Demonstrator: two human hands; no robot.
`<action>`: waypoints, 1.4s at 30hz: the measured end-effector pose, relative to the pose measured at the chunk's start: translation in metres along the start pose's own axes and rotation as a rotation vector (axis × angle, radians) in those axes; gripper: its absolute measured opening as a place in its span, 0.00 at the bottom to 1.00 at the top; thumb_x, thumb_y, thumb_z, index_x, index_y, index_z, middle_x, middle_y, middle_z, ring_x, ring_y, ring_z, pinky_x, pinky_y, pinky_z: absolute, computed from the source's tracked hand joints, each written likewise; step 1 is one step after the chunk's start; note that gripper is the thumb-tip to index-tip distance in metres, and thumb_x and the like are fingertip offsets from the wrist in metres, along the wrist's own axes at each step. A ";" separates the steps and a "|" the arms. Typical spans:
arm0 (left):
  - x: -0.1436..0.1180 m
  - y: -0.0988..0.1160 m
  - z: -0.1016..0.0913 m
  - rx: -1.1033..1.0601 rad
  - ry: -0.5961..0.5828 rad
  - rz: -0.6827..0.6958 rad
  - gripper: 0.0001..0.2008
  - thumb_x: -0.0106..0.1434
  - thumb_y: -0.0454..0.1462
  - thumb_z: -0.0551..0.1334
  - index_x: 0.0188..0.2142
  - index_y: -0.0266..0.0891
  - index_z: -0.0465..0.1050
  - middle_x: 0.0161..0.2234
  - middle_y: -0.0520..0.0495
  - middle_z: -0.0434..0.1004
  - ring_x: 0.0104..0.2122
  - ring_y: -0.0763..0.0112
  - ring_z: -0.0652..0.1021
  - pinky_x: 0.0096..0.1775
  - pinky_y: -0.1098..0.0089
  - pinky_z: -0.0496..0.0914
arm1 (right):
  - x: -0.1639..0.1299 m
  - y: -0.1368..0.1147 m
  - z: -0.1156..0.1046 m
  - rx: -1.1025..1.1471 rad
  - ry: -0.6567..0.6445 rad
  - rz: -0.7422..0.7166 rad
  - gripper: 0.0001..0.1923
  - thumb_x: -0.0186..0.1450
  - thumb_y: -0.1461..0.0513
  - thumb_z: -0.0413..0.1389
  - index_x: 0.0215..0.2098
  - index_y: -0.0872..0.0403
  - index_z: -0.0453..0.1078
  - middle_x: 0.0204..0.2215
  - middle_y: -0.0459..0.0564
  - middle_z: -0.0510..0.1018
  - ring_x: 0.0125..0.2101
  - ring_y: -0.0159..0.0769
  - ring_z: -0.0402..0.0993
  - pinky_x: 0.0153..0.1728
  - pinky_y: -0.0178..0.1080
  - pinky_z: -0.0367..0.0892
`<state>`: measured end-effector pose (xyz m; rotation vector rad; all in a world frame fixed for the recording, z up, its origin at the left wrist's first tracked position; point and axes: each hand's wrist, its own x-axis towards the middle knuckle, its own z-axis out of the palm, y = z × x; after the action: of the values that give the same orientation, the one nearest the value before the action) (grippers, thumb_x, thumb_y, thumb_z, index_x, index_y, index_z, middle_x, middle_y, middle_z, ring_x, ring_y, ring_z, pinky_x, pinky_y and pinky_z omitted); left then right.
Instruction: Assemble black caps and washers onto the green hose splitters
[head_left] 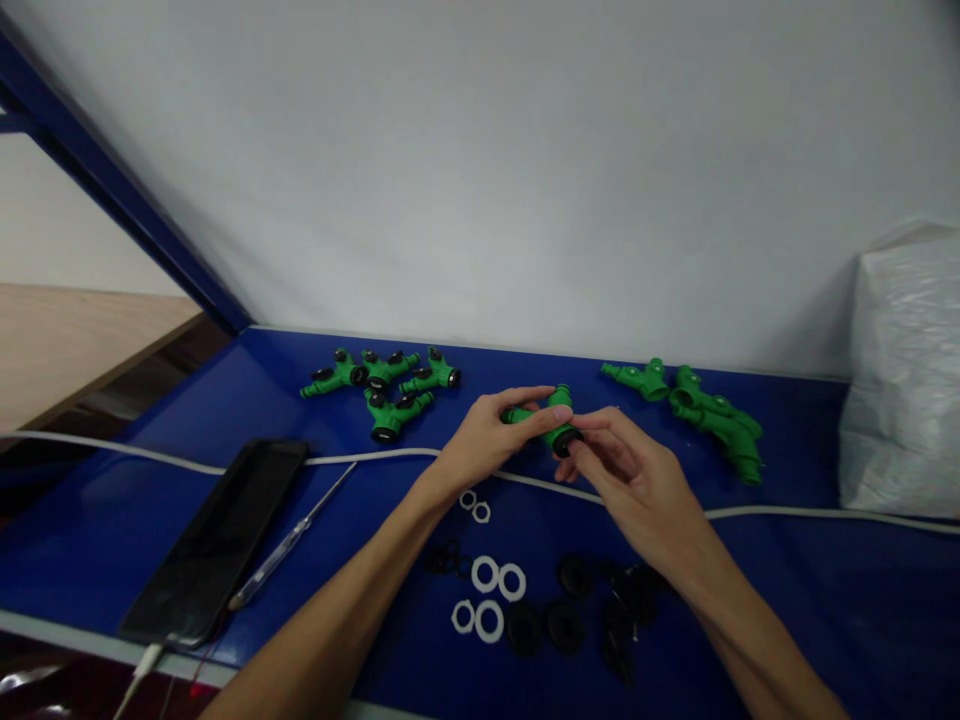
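Note:
Between my two hands is a green Y-shaped hose connector [556, 412] with a black ring at its near end. My left hand [496, 432] grips its body, thumb across the top. The fingers of my right hand [626, 465] pinch the black ring end from the right; part of that grip is hidden. Below them lie several white rings [489, 621], smaller white rings [481, 513], black rings [564, 626] and a dark heap of small black parts [630, 605].
Several green connectors with black fittings [386, 415] lie back left; bare green connectors [720, 420] lie back right. A white cable [390, 455] crosses the blue table [315, 630]. A phone [217, 540] and a screwdriver [289, 540] lie left; a white bag [904, 370] stands right.

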<state>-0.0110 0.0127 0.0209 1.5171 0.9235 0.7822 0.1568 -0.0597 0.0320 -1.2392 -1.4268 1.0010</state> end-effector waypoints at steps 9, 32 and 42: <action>0.001 0.003 -0.001 0.096 0.057 0.015 0.30 0.61 0.55 0.66 0.56 0.39 0.78 0.42 0.44 0.81 0.33 0.70 0.74 0.34 0.72 0.65 | 0.001 0.003 0.001 0.020 -0.012 0.032 0.08 0.67 0.55 0.59 0.39 0.50 0.70 0.27 0.46 0.79 0.29 0.35 0.79 0.35 0.38 0.75; 0.001 -0.002 0.002 -0.014 0.015 -0.017 0.34 0.62 0.57 0.64 0.59 0.38 0.75 0.37 0.46 0.80 0.29 0.73 0.70 0.31 0.72 0.63 | 0.002 0.008 0.003 0.098 0.061 0.071 0.15 0.64 0.50 0.64 0.40 0.51 0.71 0.27 0.46 0.80 0.28 0.36 0.78 0.34 0.40 0.75; 0.006 -0.016 -0.004 0.127 0.137 0.170 0.25 0.67 0.47 0.62 0.59 0.36 0.74 0.43 0.44 0.77 0.40 0.67 0.74 0.46 0.67 0.68 | 0.010 0.023 0.003 0.174 0.031 0.138 0.27 0.59 0.46 0.66 0.49 0.52 0.73 0.32 0.50 0.82 0.35 0.41 0.82 0.40 0.43 0.76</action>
<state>-0.0133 0.0208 0.0059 1.6861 0.9692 0.9755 0.1586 -0.0463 0.0109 -1.2310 -1.2156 1.1686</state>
